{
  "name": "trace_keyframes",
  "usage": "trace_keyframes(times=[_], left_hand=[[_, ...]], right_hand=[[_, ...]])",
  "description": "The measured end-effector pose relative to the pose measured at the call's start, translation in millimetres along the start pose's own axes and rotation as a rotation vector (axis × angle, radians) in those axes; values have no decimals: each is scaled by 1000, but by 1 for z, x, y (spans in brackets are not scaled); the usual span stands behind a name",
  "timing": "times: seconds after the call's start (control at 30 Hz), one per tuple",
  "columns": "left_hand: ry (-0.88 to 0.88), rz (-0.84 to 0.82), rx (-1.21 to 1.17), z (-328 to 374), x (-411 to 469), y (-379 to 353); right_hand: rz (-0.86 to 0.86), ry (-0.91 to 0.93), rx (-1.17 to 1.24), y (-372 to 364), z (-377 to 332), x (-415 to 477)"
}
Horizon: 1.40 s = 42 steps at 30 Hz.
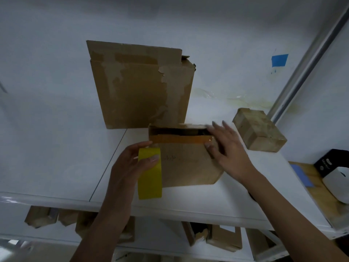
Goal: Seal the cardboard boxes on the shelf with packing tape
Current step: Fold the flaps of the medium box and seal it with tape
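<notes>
A cardboard box (188,167) sits near the front of the white shelf (56,157), its top gaping at the far edge. A strip of brown packing tape (181,138) is stretched across the box top, from the yellow tape roll (150,178) at the left to the right corner. My left hand (132,167) grips the roll at the box's left side. Over the box's right end lies my right hand (226,150), fingers spread, with the thumb pressing the tape end onto the corner.
A tall worn cardboard box (139,87) stands upright behind the near one. A small taped box (258,129) lies at the right by the metal shelf post (302,63). Several boxes (222,237) sit on the lower shelf. A wooden table (321,188) with a white object is at far right.
</notes>
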<state>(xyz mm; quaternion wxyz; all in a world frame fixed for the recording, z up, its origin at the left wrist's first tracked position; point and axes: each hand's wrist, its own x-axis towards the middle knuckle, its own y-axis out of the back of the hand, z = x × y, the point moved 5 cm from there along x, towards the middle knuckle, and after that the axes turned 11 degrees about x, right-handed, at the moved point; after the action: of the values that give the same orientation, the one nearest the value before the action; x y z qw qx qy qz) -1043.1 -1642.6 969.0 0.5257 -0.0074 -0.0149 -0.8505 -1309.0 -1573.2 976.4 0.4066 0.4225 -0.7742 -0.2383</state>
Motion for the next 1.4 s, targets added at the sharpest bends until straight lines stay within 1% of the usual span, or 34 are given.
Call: trace_keyframes(times=[0.03, 0.1, 0.33, 0.4, 0.5, 0.57, 0.63, 0.73, 0.87, 1.07, 1.2, 1.3, 1.4], left_hand=[[1, 7, -2, -1, -1, 1], [5, 21, 0, -3, -1, 4], [-17, 63, -37, -5, 2, 14], [-25, 68, -51, -4, 4, 16], [-42, 51, -41, -5, 6, 16], [-52, 21, -18, -7, 7, 14], [-62, -14, 13, -8, 9, 10], [-80, -44, 57, -4, 11, 6], [-90, -84, 107, -1, 17, 4], [-104, -116, 146, 1, 22, 6], [-117, -136, 165, 0, 23, 7], [-159, -111, 155, 3, 22, 7], [-218, -10, 109, 7, 23, 14]], right_hand=[[-52, -33, -15, -7, 4, 1], [-72, -53, -30, -14, 11, -1], [-8, 7, -61, -14, 4, -12], [33, 3, -52, -14, 0, -13], [128, -79, -19, -13, -4, -14], [148, -128, -25, -13, -6, -14], [130, -150, -35, -13, -6, -13], [127, -225, 33, -4, 0, -9], [65, -246, -32, 5, 7, 5], [-27, -149, 22, 6, 6, 28], [51, -53, 31, 18, 2, 51], [61, -76, 31, 21, 2, 69], [43, -179, 110, 15, 8, 79]])
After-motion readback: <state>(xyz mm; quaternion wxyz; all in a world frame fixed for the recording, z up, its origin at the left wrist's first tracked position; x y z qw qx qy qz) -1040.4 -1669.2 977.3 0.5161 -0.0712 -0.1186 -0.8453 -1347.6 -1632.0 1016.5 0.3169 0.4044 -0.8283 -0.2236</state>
